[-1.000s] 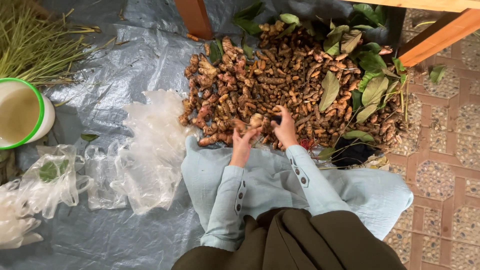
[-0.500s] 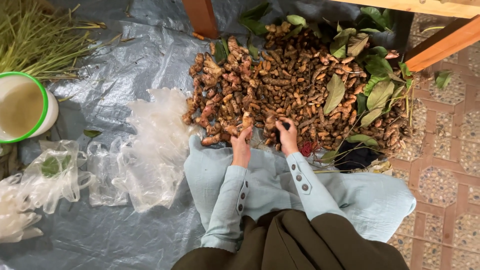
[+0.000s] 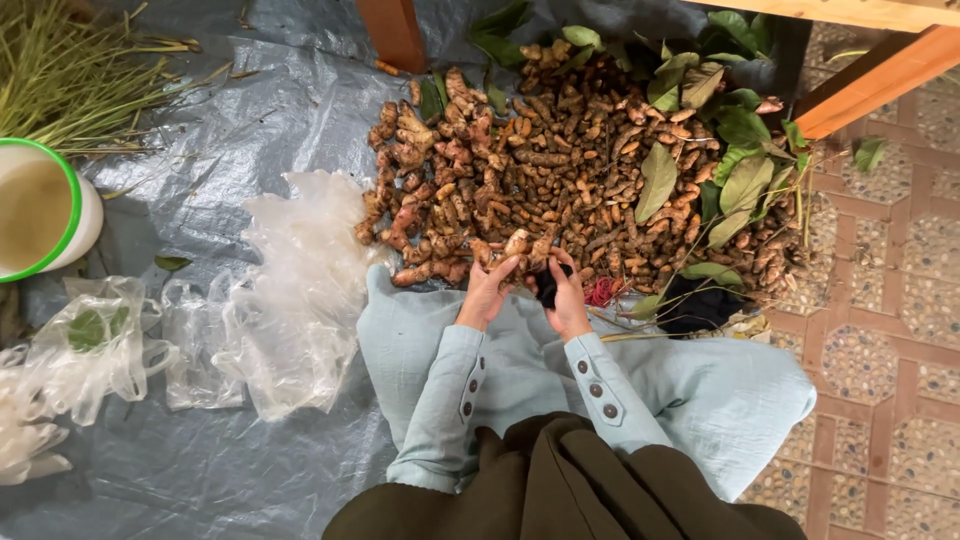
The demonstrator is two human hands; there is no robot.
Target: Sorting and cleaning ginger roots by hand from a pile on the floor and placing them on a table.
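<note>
A large heap of brown knobbly roots [image 3: 560,170] lies on a grey plastic sheet [image 3: 220,150] in front of me. My left hand [image 3: 487,294] grips a pale root [image 3: 516,243] at the heap's near edge. Close beside it, my right hand [image 3: 567,297] holds a small dark object [image 3: 548,284] whose kind I cannot make out. The two hands almost touch above my pale blue lap cloth [image 3: 520,370]. Both sleeves are pale blue with dark buttons.
Green leaves [image 3: 735,150] lie over the heap's right side. Clear plastic bags [image 3: 290,290] are strewn to my left. A white bowl with a green rim [image 3: 40,215] stands at far left, below a bundle of green stalks [image 3: 70,70]. Wooden legs [image 3: 392,32] rise behind; tiled floor [image 3: 890,300] at right.
Both hands drew back from the heap toward my lap and came together. The left hand brought a root with it; the dark object shows more plainly in the right hand.
</note>
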